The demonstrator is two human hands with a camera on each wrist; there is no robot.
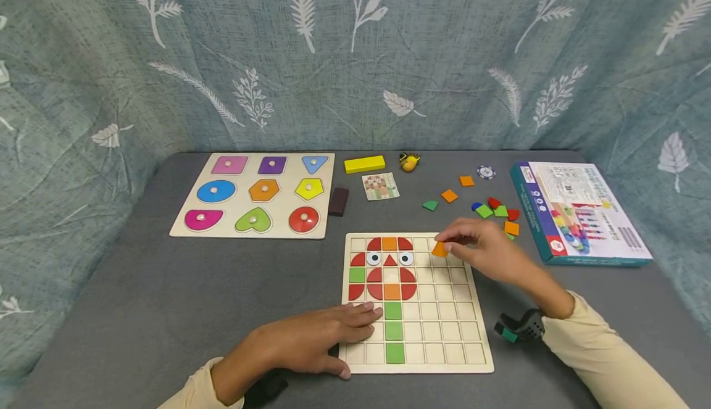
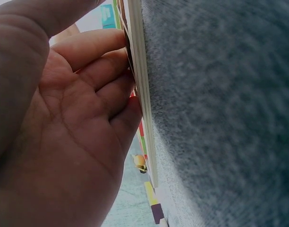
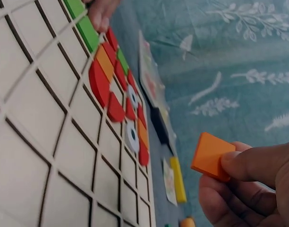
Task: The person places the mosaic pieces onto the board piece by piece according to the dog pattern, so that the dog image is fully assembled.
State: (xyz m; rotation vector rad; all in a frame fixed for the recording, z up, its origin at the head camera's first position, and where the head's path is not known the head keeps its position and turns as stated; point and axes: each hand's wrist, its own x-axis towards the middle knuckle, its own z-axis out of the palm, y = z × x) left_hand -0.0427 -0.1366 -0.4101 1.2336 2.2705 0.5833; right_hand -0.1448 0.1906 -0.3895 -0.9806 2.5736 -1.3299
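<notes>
My right hand (image 1: 491,252) pinches an orange square tile (image 3: 209,153) between thumb and fingers, above the upper right part of the wooden grid board (image 1: 453,333). My left hand (image 1: 311,338) rests with extended fingers on the board's lower left edge, its thumb at the front corner. On the grid, red curved tiles (image 1: 408,275), orange squares and two eye tiles (image 1: 406,258) surround a small red triangle (image 1: 389,260). Below them runs a column of green squares (image 1: 394,331). Another green square (image 1: 357,275) sits at the left edge among red pieces.
Loose tiles (image 1: 484,211) lie behind the right hand, left of a boxed set (image 1: 589,211). Behind the board are a pattern card (image 1: 381,186), a yellow block (image 1: 364,164), a dark block (image 1: 338,202) and a small yellow toy (image 1: 410,162). A knobbed shape puzzle (image 1: 278,230) lies at the left.
</notes>
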